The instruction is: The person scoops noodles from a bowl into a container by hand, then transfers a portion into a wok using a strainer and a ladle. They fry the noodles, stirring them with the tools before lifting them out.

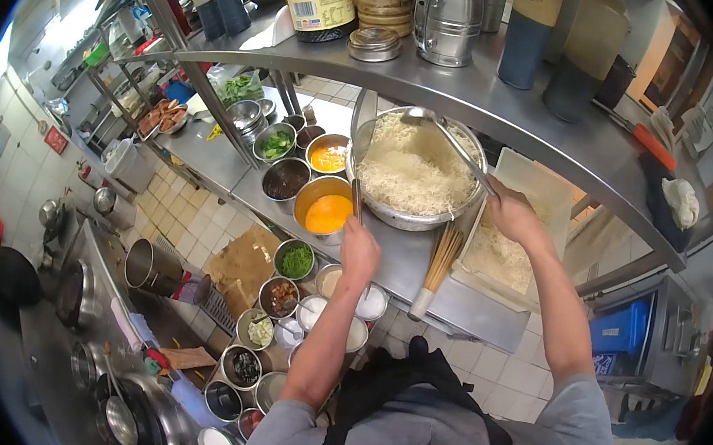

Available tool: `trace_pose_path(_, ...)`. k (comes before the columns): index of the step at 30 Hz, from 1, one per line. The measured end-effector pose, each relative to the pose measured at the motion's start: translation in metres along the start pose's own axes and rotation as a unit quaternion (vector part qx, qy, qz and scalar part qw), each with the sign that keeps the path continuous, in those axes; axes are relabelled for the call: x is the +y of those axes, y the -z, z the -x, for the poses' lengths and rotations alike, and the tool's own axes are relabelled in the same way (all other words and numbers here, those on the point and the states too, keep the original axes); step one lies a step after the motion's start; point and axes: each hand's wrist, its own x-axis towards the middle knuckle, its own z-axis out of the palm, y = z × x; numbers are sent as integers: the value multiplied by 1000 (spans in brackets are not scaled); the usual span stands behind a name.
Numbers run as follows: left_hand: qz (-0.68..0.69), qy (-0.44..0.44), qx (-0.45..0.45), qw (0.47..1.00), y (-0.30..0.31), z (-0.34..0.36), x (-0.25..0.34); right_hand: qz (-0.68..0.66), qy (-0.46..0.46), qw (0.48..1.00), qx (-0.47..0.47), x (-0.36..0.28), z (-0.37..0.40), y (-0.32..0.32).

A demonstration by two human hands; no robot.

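A large metal bowl of white rice (417,164) stands on the steel counter. My right hand (510,210) is closed on the handle of a metal ladle (457,138), whose head rests at the rice's far side. My left hand (360,252) is closed round the handle of another metal utensil (357,193), which reaches up to the bowl's left rim. Beside that hand sits a pot of orange liquid (328,213). A bamboo brush (439,268) lies in front of the bowl, and a pale bin (502,252) with rice in it is to the right.
An overhead steel shelf (320,60) with bottles and cans crosses above the bowl. Several ingredient pots, one with chopped greens (295,259), stand left of and below my left hand. A wok (132,415) with a ladle is at lower left.
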Motion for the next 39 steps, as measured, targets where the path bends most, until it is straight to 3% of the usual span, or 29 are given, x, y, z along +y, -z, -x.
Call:
trace_pose_path(3, -10, -11, 0, 1000, -6, -5, -6, -1, 48, 999, -8, 2, -15, -28)
trace_pose_path(6, -6, -7, -3, 1000, -10, -6, -6, 23, -26, 995, -88, 24, -42, -60)
trace_pose_path(11, 8, 0, -7, 1000, 7, 0, -5, -44, -16, 998, -39, -17, 16, 23)
trace_pose_path(13, 22, 0, 11, 1000, 6, 5, -9, -57, 59, 996, 31, -10, 41, 34)
trace_pose_path(16, 22, 11, 4, 1000, -3, 16, -10, -183, -118, 971, -98, -74, 90, 96)
trace_pose_path(19, 36, 17, 0, 999, -14, 23, -8, -332, -218, 904, -157, -73, 108, 84)
trace_pose_path(23, 34, 26, -25, 999, -18, 28, -1, -310, -222, 903, -198, -39, 93, 16)
trace_pose_path(26, 30, 9, -31, 999, -18, 27, -2, -340, -223, 897, -172, -38, 94, 16)
trace_pose_path(29, 38, 23, -33, 998, -9, 29, 10, -274, -206, 934, -100, -51, 99, 27)
trace_pose_path(32, 33, 0, -29, 999, -10, 33, 18, -250, -162, 948, -112, -11, 77, -7)
trace_pose_path(38, 23, 2, -60, 998, 3, 23, 15, -204, -172, 959, -91, -30, 80, 22)
trace_pose_path(39, 21, -1, -55, 998, 5, 23, 17, -162, -87, 983, -26, -15, 78, 19)
